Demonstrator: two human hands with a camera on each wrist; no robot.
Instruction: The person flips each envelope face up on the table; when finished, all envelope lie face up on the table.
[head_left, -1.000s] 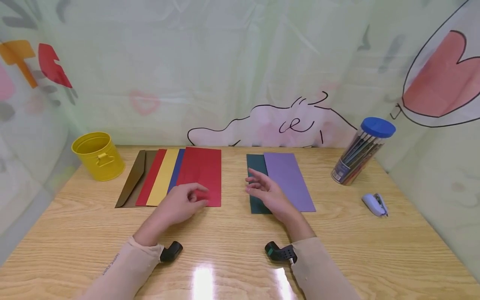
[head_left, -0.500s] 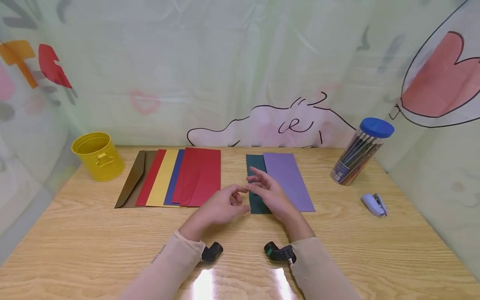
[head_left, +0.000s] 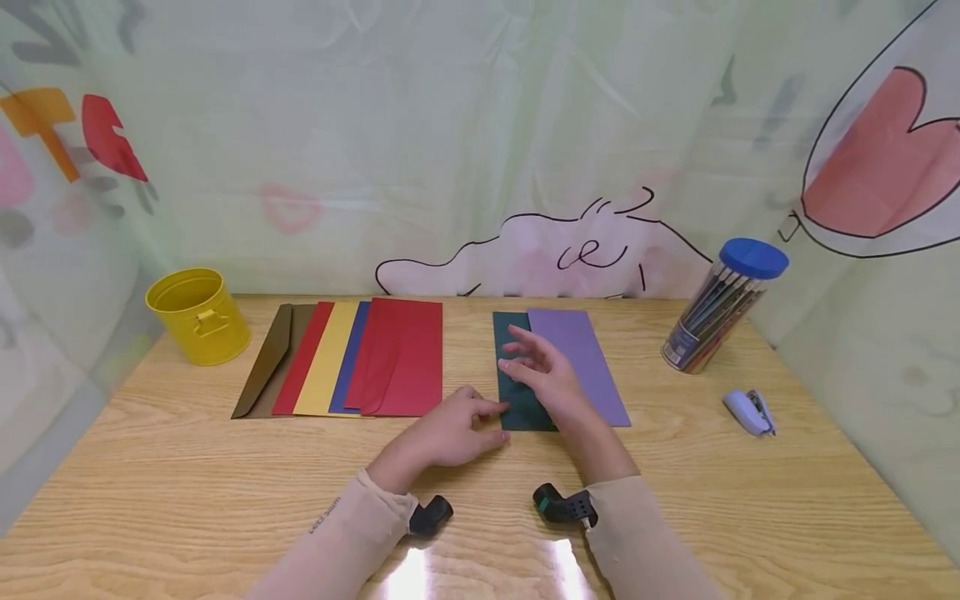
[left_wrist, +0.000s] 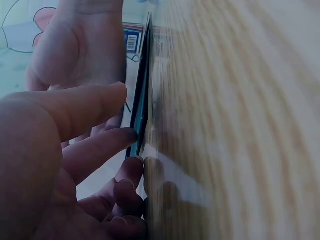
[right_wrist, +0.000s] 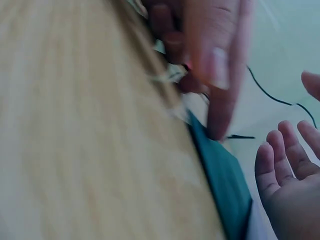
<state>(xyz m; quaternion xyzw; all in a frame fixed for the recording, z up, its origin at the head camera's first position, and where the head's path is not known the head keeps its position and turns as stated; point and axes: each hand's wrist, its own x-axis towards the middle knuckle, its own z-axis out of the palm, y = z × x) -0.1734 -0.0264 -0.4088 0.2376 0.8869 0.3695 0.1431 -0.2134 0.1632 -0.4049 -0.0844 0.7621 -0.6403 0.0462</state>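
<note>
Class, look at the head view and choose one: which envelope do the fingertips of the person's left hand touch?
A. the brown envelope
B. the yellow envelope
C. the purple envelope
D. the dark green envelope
D: the left hand has its fingertips at the near left corner of the dark green envelope, and the left wrist view shows them against that envelope's edge.

A light wood-grain surface (head_left: 187,475) carries everything. At its far left corner stands a yellow metal bucket (head_left: 199,315). Beside it lies a fan of overlapping envelopes (head_left: 348,358): brown, red, yellow, blue and dark red. Right of centre lie a dark green envelope (head_left: 519,392) and a purple envelope (head_left: 581,358) overlapping it. Far right stand a blue-lidded pencil tube (head_left: 722,304) and, nearer, a small stapler (head_left: 748,411).
</note>
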